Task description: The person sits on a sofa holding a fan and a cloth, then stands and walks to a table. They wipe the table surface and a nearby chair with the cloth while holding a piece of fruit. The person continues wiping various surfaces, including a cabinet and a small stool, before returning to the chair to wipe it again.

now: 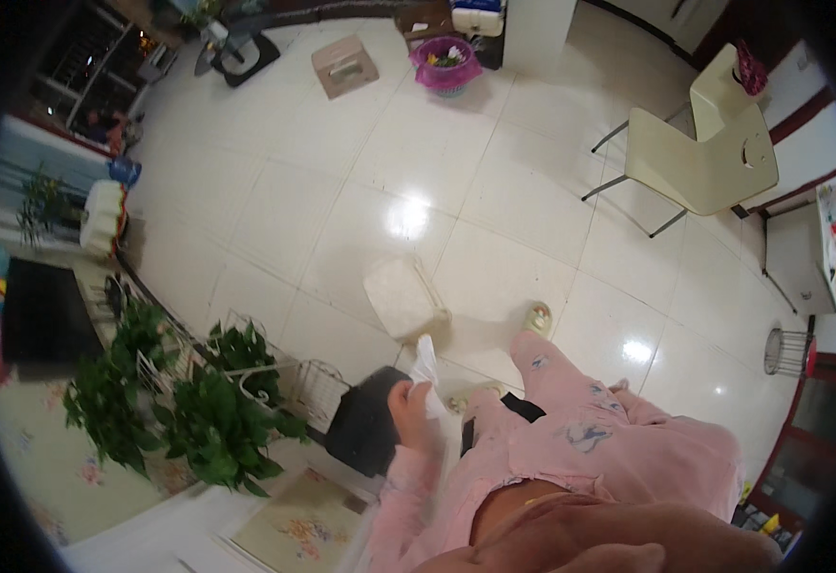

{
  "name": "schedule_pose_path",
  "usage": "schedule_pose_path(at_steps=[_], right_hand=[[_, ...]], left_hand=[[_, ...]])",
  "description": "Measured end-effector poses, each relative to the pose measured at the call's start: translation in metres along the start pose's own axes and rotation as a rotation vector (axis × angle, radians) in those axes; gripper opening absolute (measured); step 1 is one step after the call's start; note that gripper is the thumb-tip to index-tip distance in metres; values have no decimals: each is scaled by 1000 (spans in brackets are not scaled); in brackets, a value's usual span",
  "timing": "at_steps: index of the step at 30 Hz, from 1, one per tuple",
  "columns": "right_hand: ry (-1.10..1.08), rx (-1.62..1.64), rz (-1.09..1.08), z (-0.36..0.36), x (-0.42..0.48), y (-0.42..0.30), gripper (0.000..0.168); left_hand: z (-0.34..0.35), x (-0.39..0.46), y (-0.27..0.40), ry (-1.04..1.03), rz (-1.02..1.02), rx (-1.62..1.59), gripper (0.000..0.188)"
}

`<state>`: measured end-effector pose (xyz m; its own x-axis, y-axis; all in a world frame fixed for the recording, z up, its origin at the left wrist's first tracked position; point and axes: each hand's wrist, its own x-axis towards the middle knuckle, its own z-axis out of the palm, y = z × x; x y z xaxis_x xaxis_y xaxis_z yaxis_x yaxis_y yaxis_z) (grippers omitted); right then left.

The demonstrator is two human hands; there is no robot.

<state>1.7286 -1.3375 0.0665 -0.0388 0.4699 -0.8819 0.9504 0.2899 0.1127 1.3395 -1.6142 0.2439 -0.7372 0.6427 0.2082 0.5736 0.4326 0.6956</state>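
Observation:
My left hand point(409, 414) grips a crumpled white tissue point(425, 364), which sticks up beyond the fingers. Beside and partly behind that hand is a black bin-like container point(362, 424). A cream plastic stool point(398, 295) stands on the floor just past the tissue. Only a small part of my right hand point(621, 387) shows, at the end of a pink sleeve by my thigh; its fingers cannot be made out. Pale green slippers point(538, 319) are on my feet.
Leafy green potted plants point(210, 415) on a white metal rack crowd the left. Cream chairs point(704, 157) stand at the right, near a wire basket point(786, 351). Farther off on the glossy tiled floor point(360, 186) are a beige step stool point(345, 66) and a pink-lined basket point(448, 64).

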Motion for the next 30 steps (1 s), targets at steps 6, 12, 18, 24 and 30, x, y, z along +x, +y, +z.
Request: schedule_pose_path(at_steps=[6, 12, 18, 24, 30], right_hand=[[-240, -342, -262, -43, 139, -3, 61], [188, 414, -140, -259, 11, -48, 75], [608, 883, -193, -275, 44, -14, 84], [636, 1443, 272, -169, 93, 39, 68], [571, 2185, 550, -170, 97, 53, 60]], left_hand=[[80, 22, 73, 163, -66, 41, 44], [146, 131, 141, -53, 183, -160, 42], [182, 222, 175, -48, 247, -172, 42], [236, 277, 194, -225, 213, -309, 42], [298, 378, 212, -277, 393, -323, 42]])
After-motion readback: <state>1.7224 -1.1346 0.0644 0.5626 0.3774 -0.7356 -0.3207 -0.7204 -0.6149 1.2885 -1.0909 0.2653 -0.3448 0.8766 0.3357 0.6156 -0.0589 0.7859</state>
